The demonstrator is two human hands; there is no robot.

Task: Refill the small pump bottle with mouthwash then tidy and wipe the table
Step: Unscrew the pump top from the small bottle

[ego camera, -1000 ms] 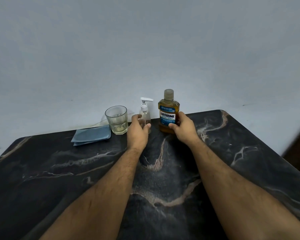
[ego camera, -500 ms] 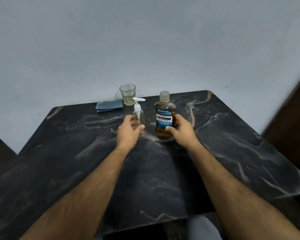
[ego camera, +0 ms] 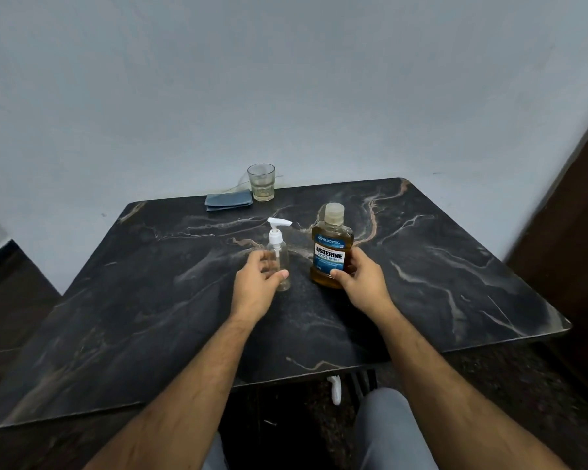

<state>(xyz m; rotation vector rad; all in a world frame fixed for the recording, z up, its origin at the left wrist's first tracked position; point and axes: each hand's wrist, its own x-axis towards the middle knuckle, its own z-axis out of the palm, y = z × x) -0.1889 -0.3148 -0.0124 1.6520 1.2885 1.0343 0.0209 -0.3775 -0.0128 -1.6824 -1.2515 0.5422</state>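
Note:
A small clear pump bottle (ego camera: 280,252) with a white pump head stands upright near the middle of the black marble table (ego camera: 150,300). My left hand (ego camera: 257,288) holds its lower half, thumb in front and fingers behind. To its right stands an amber mouthwash bottle (ego camera: 332,245) with a blue label and its cap on. My right hand (ego camera: 362,281) grips its lower right side. A folded blue cloth (ego camera: 228,201) lies at the table's far edge.
A glass tumbler (ego camera: 261,187) with a little pale liquid stands beside the cloth, against the pale wall. The table's near edge is just before my knees. Dark flooring shows on the left, and a dark panel on the right.
Both bottles have been drawn from the back of the table toward its middle, still in my hands. The camera has pulled back, so the whole tabletop and my knees show.

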